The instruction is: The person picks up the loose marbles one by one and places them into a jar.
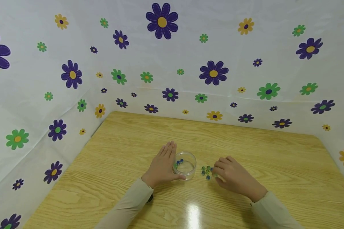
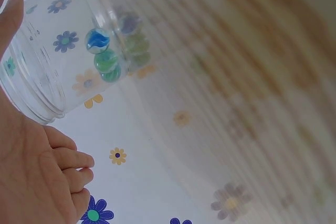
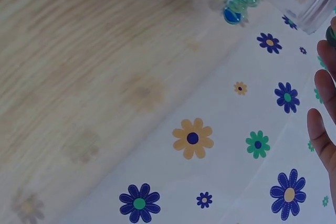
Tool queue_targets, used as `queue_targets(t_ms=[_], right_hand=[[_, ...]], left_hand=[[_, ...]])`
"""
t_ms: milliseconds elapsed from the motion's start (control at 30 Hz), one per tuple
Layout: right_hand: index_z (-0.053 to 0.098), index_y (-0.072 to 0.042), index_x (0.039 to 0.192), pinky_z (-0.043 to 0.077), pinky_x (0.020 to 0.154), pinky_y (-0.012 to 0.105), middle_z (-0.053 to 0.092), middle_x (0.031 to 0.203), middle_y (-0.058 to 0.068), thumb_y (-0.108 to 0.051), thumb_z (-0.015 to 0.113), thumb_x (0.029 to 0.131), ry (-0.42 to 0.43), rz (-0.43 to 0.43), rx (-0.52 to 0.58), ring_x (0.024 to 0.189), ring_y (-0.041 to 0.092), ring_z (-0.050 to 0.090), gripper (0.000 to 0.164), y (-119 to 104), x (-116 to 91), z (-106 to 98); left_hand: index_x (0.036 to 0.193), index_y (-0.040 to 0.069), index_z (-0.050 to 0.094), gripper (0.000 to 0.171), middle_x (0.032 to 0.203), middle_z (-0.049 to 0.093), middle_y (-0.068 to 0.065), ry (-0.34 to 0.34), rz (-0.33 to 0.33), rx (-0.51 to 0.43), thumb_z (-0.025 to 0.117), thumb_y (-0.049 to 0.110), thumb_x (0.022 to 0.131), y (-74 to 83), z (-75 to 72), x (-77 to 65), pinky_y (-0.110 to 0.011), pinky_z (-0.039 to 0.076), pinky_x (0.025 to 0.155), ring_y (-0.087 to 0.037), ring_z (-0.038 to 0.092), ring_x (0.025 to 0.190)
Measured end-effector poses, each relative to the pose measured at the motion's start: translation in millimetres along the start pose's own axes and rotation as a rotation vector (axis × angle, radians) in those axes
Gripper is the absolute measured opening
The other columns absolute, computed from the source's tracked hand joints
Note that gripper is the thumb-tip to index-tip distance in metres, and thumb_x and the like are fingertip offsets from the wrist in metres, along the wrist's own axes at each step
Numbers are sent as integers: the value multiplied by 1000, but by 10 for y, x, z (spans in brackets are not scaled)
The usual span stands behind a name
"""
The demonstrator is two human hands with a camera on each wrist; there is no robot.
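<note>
A clear round jar (image 1: 191, 173) stands upright on the table, with several blue and green glass marbles (image 1: 180, 162) inside. My left hand (image 1: 163, 165) rests against its left side, fingers straight and thumb stretched along the near side. In the left wrist view, a blue-swirled marble (image 2: 97, 41) and green ones lie at the jar's bottom. To the right of the jar sits a cluster of loose marbles (image 1: 207, 168). Over its right edge, my right hand (image 1: 232, 175) pinches a green marble (image 3: 331, 35) at its fingertips, partly cut off in the right wrist view.
The wood-grain table (image 1: 132, 136) reaches back to a white cloth (image 1: 183, 57) with printed flowers, which also hangs along the left and right sides. A dark object (image 1: 150, 198) shows beneath the left sleeve.
</note>
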State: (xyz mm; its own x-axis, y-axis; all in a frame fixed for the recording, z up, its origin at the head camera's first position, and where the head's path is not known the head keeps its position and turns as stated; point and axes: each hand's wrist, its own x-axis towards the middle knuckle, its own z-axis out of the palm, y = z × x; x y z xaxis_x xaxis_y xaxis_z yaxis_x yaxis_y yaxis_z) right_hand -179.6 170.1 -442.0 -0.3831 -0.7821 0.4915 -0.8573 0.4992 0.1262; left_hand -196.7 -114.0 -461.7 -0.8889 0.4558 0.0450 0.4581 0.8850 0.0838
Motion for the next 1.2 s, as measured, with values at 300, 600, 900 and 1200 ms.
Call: queue_targets(t_ms=[300,600,900,1200], right_hand=[[64,-15,81,44,69,31,63,81,-4,-14,83,62,39,-3,-22,77,13,55,27,-14,120,-66],[66,-15,81,44,71,33,64,80,-4,-14,83,63,50,12,-26,80,15,55,25,-44,216,-86],[66,-16,83,45,72,33,63,81,-5,-16,84,62,74,10,-29,81,15,55,27,-60,339,-98],[67,-16,85,46,75,33,65,84,-4,-17,84,65,89,16,-19,83,15,56,27,-88,475,-97]], left_hand=[[149,-4,12,120,156,14,-20,-1,1,2,58,75,71,-3,0,-8,-41,15,120,-29,12,147],[149,-4,12,120,156,15,-20,1,2,0,58,75,71,-3,-5,-5,-40,15,120,-29,12,146],[148,-5,12,122,156,15,-21,1,7,2,59,76,70,-3,-11,0,-40,15,120,-29,12,146],[149,-5,13,121,156,16,-20,12,4,1,59,76,70,2,-9,-2,-40,15,120,-29,13,146]])
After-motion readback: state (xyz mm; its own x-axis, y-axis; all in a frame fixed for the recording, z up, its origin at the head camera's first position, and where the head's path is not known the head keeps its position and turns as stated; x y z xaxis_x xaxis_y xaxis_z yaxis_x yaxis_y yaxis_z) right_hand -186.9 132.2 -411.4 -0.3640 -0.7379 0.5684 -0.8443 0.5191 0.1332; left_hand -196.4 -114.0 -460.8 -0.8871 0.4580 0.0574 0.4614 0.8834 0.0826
